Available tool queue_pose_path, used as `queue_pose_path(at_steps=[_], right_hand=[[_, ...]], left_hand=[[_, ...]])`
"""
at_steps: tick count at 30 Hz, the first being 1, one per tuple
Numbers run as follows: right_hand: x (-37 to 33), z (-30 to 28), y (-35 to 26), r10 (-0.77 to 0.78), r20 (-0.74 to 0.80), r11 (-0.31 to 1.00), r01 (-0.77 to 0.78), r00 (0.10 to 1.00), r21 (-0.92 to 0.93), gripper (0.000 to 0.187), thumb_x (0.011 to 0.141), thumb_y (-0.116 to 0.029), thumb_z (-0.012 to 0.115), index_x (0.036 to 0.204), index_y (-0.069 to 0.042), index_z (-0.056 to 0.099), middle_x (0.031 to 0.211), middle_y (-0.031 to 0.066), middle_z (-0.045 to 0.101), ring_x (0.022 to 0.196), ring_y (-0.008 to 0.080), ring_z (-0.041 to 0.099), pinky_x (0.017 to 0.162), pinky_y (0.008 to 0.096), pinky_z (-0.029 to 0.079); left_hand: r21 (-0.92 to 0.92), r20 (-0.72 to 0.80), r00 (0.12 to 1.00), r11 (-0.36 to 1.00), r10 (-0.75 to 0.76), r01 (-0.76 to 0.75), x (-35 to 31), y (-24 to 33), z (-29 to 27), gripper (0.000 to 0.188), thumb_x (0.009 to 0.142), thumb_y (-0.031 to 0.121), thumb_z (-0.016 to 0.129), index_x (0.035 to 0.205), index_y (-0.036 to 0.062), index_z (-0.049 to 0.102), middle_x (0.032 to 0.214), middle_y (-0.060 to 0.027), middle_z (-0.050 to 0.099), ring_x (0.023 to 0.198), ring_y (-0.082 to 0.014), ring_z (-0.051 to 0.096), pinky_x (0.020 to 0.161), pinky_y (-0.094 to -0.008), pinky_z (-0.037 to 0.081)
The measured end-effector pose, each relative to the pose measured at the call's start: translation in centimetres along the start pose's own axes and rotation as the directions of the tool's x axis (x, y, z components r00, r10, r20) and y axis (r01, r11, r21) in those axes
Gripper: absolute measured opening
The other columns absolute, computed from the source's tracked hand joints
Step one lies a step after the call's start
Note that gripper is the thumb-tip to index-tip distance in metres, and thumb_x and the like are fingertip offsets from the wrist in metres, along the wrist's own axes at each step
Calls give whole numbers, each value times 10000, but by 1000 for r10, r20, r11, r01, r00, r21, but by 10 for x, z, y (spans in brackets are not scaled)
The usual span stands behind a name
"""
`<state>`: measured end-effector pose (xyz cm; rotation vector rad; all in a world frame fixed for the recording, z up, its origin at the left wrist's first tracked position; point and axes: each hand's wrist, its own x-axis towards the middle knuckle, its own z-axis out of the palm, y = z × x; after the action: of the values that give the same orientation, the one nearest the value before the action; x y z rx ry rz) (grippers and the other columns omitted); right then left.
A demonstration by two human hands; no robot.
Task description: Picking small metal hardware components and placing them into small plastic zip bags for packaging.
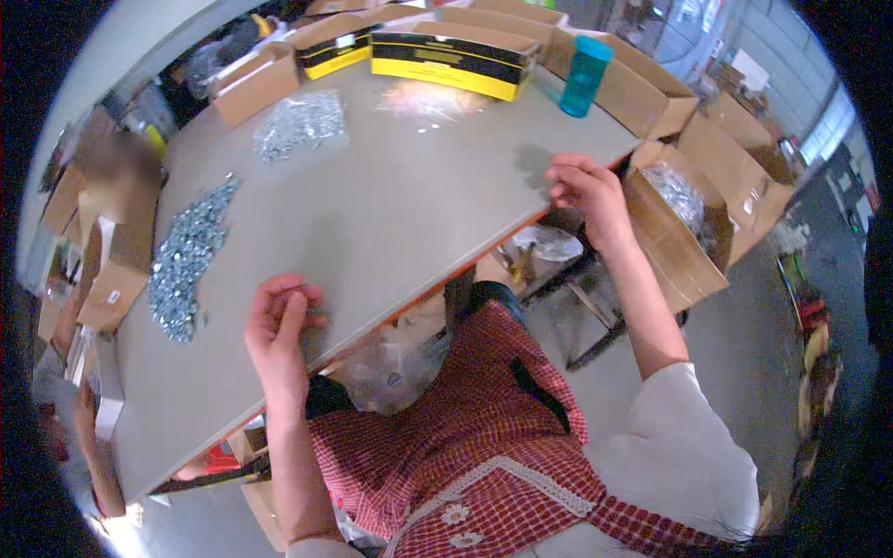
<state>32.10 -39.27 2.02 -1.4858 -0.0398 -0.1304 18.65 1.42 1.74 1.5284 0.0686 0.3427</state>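
Note:
My left hand [279, 321] hovers over the near edge of the grey table [400, 200], its fingers loosely bent and apart, with nothing visible in them. To its upper left a long pile of small shiny metal pieces [191, 260] is spread on the tabletop. My right hand [588, 193] is raised at the right end of the table, close to its edge. Its fingers are half curled and apart, and I see nothing in them. Farther back lies a clear plastic bag [299, 124] of small metal parts, apart from both hands.
Black-and-yellow boxes [446, 65] and a brown carton [256, 84] line the far edge. A teal tumbler [586, 79] stands at the back right. Beside the table, an open carton [670, 223] holds plastic bags. Another person's arm [90, 418] shows at the far left.

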Motion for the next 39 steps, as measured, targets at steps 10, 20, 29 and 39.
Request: queue_pose_path(at_steps=[10, 20, 29, 39], right_hand=[[135, 152, 39, -364, 571, -115, 573, 736, -811, 382, 871, -349, 644, 941, 24, 610, 901, 199, 667, 872, 394, 657, 813, 495, 527], [-61, 221, -12, -168, 689, 980, 193, 705, 42, 150, 946, -167, 625, 998, -31, 662, 878, 2, 657, 844, 96, 606, 768, 256, 475], [-103, 249, -31, 0, 792, 997, -66, 610, 51, 165, 913, -181, 673, 966, -25, 679, 906, 22, 680, 875, 91, 609, 775, 259, 491], [-118, 259, -31, 75, 898, 963, 201, 434, -178, 86, 889, -70, 684, 909, 14, 691, 759, 51, 709, 709, 111, 664, 657, 258, 519]], left_hand=[[162, -32, 992, 980, 124, -118, -16, -4, 4, 119, 962, 8, 546, 1064, -4, 605, 925, -73, 687, 819, -100, 626, 713, -252, 518], [-18, -12, 1000, 999, 29, -29, -16, 3, 6, 449, 952, 196, 658, 1314, 2, 478, 1204, -141, 618, 1053, -223, 644, 842, -338, 539], [-16, -131, 986, 994, -106, 105, -74, 10, -22, 177, 984, 200, 611, 918, 38, 639, 717, -16, 645, 591, -82, 602, 479, -216, 448], [199, -274, 923, 955, 269, -219, -85, 19, -40, 164, 947, 116, 652, 1064, 15, 708, 931, -77, 720, 856, -97, 630, 756, -270, 517]])
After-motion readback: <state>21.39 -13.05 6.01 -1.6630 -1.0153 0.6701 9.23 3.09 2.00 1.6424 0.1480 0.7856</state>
